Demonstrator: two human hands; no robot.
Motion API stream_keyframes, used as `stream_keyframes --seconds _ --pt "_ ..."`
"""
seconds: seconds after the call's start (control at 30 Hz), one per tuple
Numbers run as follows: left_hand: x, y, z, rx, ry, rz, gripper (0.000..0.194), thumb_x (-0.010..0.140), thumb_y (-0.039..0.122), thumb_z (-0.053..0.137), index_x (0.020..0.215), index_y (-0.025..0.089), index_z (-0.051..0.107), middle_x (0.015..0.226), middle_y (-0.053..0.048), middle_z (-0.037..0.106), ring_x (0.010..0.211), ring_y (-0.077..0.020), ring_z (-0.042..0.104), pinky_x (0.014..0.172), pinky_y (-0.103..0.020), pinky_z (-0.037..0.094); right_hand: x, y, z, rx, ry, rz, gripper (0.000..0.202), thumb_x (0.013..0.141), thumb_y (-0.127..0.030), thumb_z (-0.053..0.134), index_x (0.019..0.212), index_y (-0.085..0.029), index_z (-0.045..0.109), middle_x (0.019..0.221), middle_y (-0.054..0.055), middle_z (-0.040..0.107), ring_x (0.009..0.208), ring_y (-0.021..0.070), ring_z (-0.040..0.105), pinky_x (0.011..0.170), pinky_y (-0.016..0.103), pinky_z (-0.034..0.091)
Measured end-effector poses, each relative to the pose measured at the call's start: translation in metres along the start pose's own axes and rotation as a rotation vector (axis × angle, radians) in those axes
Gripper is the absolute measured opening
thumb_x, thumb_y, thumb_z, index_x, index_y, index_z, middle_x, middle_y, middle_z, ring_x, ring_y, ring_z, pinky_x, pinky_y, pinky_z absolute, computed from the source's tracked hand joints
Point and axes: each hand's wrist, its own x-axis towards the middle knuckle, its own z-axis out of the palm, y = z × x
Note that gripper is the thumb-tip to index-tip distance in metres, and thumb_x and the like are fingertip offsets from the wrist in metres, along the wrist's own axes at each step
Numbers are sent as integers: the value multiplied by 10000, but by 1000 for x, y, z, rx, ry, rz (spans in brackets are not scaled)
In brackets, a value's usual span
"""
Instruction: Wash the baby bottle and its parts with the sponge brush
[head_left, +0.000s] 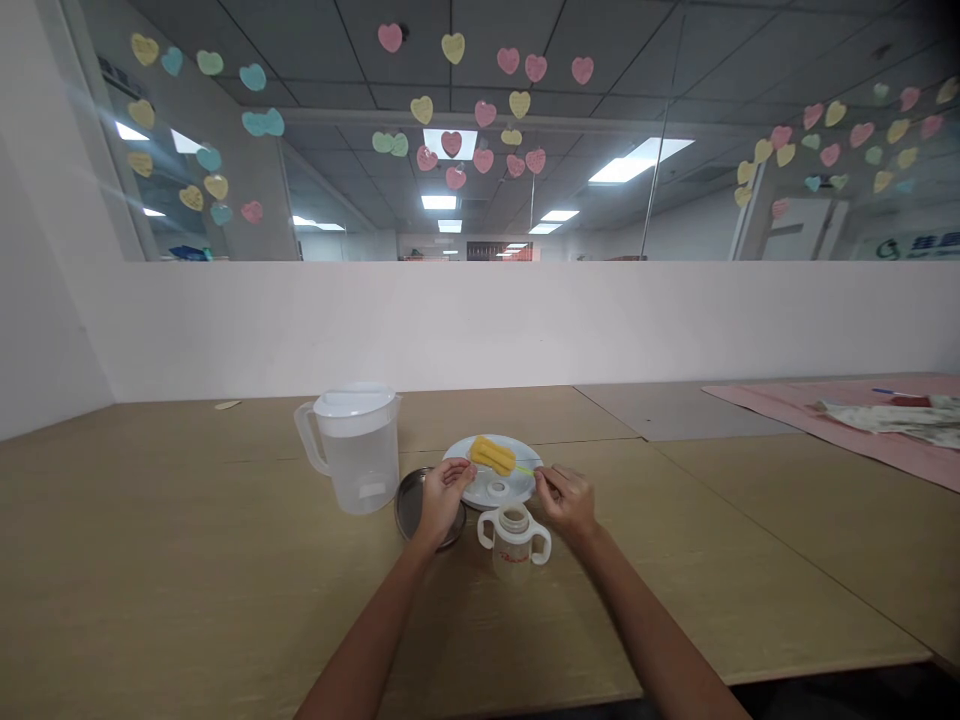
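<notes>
Over the white plate (454,452), my right hand (568,496) pinches a thin yellow-green stick (525,470) that points left. My left hand (448,488) is closed in a pinch at the plate's left side; what sits between its fingertips is too small to make out. A yellow sponge (491,455) lies on the plate beyond both hands. Nearer me on the plate is a small white ring-shaped part (497,489). Between my wrists stands an uncapped baby bottle (514,545) with two white handles. A round metal dish (409,505) is partly hidden by my left hand.
A lidded clear plastic pitcher (360,460) with water stands left of the plate. At the far right, a pink cloth (765,415) carries a pale patterned fabric (892,420). Behind the wooden table (225,560) rises a white wall (480,320) with glass above.
</notes>
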Motion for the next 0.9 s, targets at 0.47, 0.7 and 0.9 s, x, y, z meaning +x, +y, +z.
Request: stream_keyframes --seconds 0.47,0.7,0.9 --pt "4 -3 -9 190 -45 128 268 728 385 614 875 178 698 941 -72 705 917 -217 625 860 -317 453 -4 0 4 54 -53 -29 321 880 -265 391 725 -158 650 596 41 599 552 112 513 583 224 353" --pt "9 0 -14 79 20 105 271 632 351 707 816 153 692 915 -87 702 898 -205 630 874 -331 464 -4 -4 5 73 -78 -3 309 865 -268 396 705 -166 640 625 48 628 585 125 548 603 232 377" --pt "11 -1 -15 -37 79 40 373 587 313 751 909 142 675 960 -95 696 890 -189 631 845 -319 475 -3 -3 4 90 59 111 271 835 -236 407 901 -147 654 814 79 679 723 162 603 694 257 424"
